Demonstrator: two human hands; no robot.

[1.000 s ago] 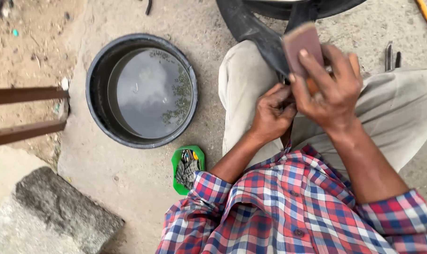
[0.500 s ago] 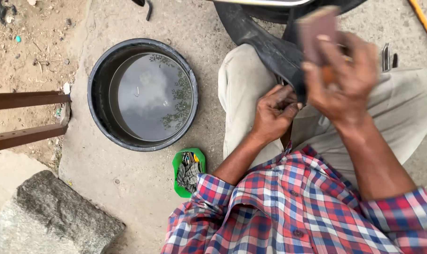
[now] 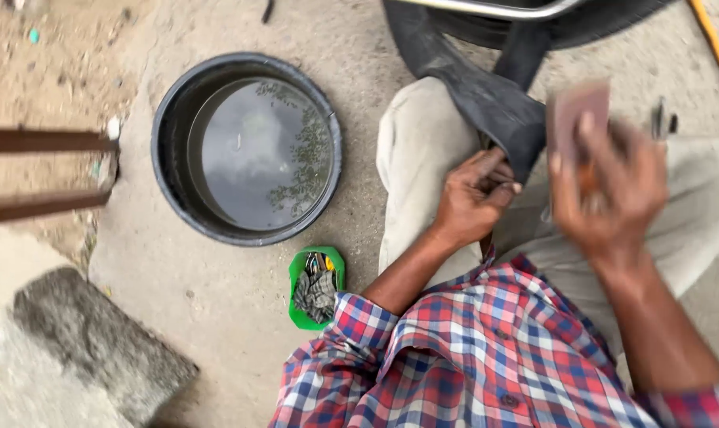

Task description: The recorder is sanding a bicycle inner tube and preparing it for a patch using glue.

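So the right hand [image 3: 613,190] has dropped a bit since half a second ago and is blurred mid-stroke, its grip clenched on a flat reddish-brown rectangular block [image 3: 579,119]. Left hand [image 3: 472,194] hasn't budged, pinching the black rubber inner tube [image 3: 486,99] draped over the knee. The tube's long axis runs up toward 11 o'clock, and the block sits at 3 o'clock from the pinch. Further out at 9 o'clock: a small green plastic tray [image 3: 316,287], then a round black basin of water [image 3: 247,149].

We note a black rubber inner tube [image 3: 486,103] draped over the pale-trousered knee [image 3: 423,150], its end pinched flat. A reddish-brown rectangular sanding block [image 3: 579,115], blurred, sits tilted just right of the tube.
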